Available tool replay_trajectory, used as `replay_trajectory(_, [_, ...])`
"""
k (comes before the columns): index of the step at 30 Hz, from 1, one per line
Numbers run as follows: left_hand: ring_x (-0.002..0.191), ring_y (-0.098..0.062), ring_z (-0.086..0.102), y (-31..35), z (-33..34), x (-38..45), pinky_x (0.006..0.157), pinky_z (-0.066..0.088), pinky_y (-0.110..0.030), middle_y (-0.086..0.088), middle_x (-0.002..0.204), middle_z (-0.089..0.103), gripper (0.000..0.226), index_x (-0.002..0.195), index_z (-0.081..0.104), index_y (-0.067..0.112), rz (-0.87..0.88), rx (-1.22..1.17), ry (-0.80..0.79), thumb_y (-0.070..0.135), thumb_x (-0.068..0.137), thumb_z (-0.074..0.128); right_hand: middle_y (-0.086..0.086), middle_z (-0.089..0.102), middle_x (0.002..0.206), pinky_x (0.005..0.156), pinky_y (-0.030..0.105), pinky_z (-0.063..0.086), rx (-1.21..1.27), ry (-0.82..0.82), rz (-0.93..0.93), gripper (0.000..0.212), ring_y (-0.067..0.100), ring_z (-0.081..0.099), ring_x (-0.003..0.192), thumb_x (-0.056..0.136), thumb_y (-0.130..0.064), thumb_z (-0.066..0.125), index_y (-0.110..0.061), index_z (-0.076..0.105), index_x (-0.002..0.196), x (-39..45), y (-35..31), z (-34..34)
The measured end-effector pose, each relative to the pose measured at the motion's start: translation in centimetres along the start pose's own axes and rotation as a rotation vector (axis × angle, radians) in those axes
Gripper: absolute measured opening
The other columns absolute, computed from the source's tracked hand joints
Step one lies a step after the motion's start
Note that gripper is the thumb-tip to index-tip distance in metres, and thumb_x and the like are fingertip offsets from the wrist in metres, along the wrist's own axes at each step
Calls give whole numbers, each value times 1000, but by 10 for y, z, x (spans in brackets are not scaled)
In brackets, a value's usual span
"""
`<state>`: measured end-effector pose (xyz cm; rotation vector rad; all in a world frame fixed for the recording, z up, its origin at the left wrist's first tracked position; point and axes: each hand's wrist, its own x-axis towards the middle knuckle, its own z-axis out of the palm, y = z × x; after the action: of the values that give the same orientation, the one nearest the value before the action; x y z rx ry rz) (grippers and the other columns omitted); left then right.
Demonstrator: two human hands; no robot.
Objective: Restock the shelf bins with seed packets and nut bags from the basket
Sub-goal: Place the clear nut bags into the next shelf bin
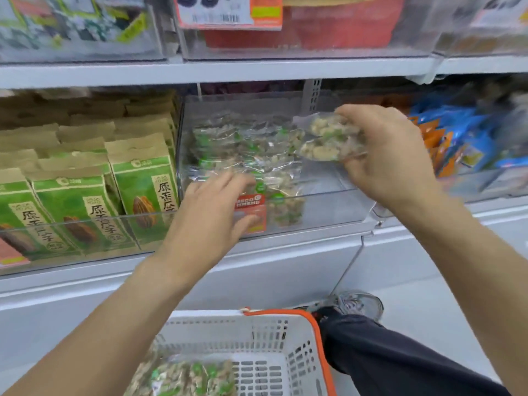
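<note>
My right hand (pixel 391 155) grips a clear nut bag (pixel 325 141) with green marks, holding it over the right part of the clear shelf bin (pixel 328 207). Several similar nut bags (pixel 248 155) lie stacked in the bin's left and middle. My left hand (pixel 211 212) reaches over the bin's front wall with fingers spread and relaxed, near the stacked bags; it holds nothing. Below, a white basket (pixel 257 347) with an orange handle holds more nut bags (pixel 185 378) at its left side.
Green and brown seed packets (pixel 85 195) fill the bin to the left. Blue and orange snack packs (pixel 457 138) sit in the bin on the right. An upper shelf (pixel 257 70) carries more bins and a price tag (pixel 228 10). My leg and shoe (pixel 357 307) stand right of the basket.
</note>
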<state>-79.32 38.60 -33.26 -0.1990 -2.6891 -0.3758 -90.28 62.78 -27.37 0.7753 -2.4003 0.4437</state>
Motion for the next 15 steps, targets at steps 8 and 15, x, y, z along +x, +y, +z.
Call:
replay_trajectory(8, [96, -17, 59, -8, 11, -3, 79, 33, -32, 10, 101, 65, 39, 111, 61, 26, 60, 60, 79, 26, 77, 81, 19, 67, 104, 79, 42, 57, -259, -444, 191, 34, 37, 63, 88, 73, -13, 80, -7, 64, 102, 73, 14, 49])
replay_trajectory(15, [92, -17, 56, -13, 14, -4, 81, 32, -31, 10, 99, 63, 36, 110, 59, 27, 89, 49, 95, 24, 80, 78, 7, 60, 134, 67, 25, 59, 83, -716, 320, 86, 15, 71, 78, 64, -15, 91, -15, 53, 142, 98, 22, 94])
